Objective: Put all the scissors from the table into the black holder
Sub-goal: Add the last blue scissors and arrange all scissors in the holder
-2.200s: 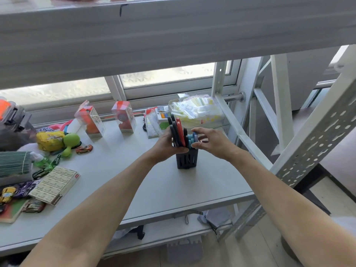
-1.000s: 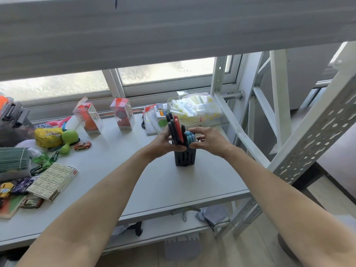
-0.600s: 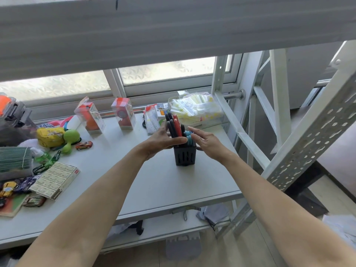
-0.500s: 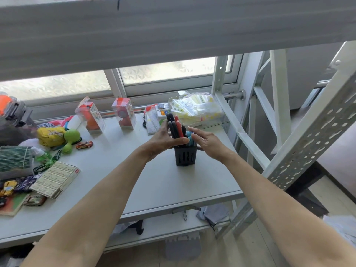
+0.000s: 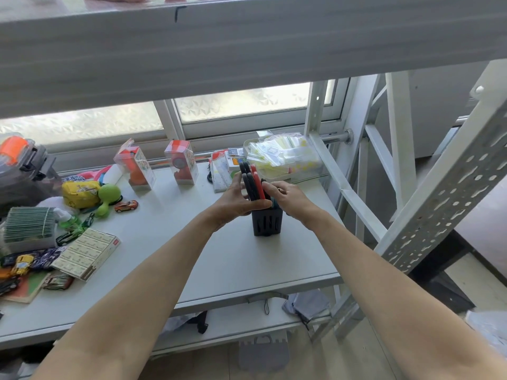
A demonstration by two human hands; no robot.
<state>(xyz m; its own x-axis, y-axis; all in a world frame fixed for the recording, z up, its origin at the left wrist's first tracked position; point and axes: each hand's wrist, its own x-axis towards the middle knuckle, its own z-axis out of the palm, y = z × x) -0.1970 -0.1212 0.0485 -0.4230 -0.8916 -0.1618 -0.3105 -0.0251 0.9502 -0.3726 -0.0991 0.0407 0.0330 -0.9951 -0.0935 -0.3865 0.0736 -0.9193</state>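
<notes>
The black slotted holder (image 5: 267, 222) stands upright on the grey table (image 5: 225, 259), right of centre. Several scissors (image 5: 251, 182) with black and red handles stick up out of it, with teal handles partly hidden lower down behind my fingers. My left hand (image 5: 238, 201) wraps the holder's top from the left, thumb across the front of the handles. From the right, my right hand (image 5: 288, 197) closes its fingers on the scissor handles at the holder's rim.
A clear box of plastic bags (image 5: 285, 157) sits just behind the holder. Two boxed toys (image 5: 181, 165), a yellow pouch (image 5: 80, 193), a green toy (image 5: 107, 197), a toy car (image 5: 125, 206) and a flat carton (image 5: 86, 252) lie to the left. A white rack post (image 5: 343, 187) slants at the right.
Both hands stay on the holder and scissors. My right hand has slid lower and closer onto the handles, covering most of the teal ones. The holder has not moved on the table.
</notes>
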